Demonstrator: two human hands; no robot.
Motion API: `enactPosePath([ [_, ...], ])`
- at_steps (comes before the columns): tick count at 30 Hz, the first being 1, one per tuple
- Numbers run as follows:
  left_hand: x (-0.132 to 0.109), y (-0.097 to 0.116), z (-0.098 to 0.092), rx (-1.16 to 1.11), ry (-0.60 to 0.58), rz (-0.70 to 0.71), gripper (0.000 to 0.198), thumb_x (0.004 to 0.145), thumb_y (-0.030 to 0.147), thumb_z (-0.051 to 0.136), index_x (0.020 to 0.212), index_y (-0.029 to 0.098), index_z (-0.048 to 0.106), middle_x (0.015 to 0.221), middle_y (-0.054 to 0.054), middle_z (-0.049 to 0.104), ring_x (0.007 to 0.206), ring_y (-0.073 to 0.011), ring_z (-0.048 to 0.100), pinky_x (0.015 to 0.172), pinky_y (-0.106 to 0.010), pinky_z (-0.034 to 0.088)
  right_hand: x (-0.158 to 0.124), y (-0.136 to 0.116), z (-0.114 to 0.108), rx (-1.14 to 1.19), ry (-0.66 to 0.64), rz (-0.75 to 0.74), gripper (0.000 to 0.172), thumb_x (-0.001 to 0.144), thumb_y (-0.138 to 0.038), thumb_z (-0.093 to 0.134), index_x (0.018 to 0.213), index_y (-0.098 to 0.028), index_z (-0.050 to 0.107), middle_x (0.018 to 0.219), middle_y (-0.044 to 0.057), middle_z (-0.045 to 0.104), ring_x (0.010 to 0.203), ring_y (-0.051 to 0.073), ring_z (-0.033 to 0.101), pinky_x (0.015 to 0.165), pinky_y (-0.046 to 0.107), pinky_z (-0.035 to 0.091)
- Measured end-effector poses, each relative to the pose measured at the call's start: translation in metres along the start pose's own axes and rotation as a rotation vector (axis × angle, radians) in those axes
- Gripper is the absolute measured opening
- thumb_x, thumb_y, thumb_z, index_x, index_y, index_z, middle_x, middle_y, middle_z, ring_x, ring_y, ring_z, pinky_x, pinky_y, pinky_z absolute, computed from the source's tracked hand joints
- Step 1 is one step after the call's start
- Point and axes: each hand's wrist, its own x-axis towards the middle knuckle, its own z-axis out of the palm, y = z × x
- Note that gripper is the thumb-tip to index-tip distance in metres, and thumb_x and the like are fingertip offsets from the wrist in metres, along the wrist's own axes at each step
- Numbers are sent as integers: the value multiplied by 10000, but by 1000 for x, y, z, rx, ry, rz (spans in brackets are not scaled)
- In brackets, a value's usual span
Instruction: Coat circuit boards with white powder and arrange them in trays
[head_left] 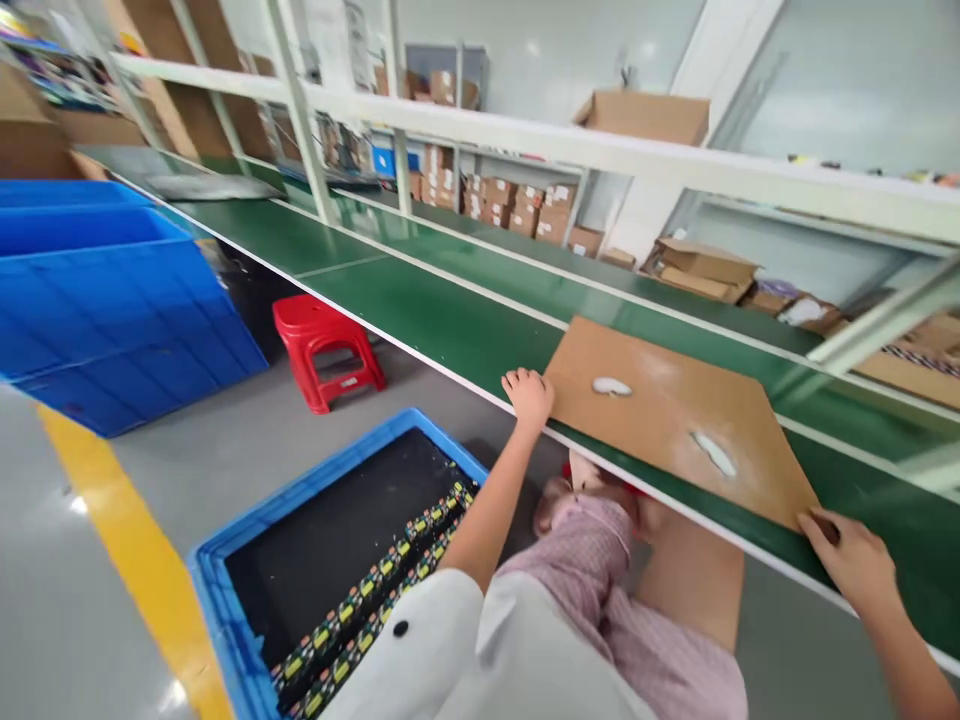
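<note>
In the head view, my cardboard sheet point(652, 410) lies flat on the green bench point(450, 305), its long axis running roughly along the bench's near edge and one short edge facing left. Two oblong white patches point(611, 386) mark its face. My left hand point(529, 397) sits at its near left corner, fingers bent and slightly parted; the thumb is hidden, so I cannot tell whether it grips. My right hand point(855, 560) pinches the near right corner between thumb and finger.

On the floor beside me, a blue tray point(225, 630) holds rows of small circuit boards point(367, 585) with yellow parts. A blue bin point(135, 320) stands farther left, past a red stool point(322, 320). Beyond the bench's far edge is an open carton point(697, 285).

The sheet's left end nearly meets the bench's white lip; its right end sits farther in. Leftward, green surface stretches away from the sheet.
</note>
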Motion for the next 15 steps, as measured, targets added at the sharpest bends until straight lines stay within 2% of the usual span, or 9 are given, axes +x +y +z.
enactPosePath([
  [4,6,5,8,-27,12,3,357,905,225,320,999,76,631,1068,-162,553,1099,-293,372,996,-447,187,8,6,7,-49,-40,32,448,887,-444,404,958,-90,669,925,191,620,901,287,548,821,381,382],
  [15,10,1,15,-121,91,41,297,866,208,366,856,136,655,969,-141,602,1057,-302,419,936,-423,280,6,8,5,-32,-29,91,452,814,-478,394,970,-140,650,958,142,616,937,307,515,855,435,380],
])
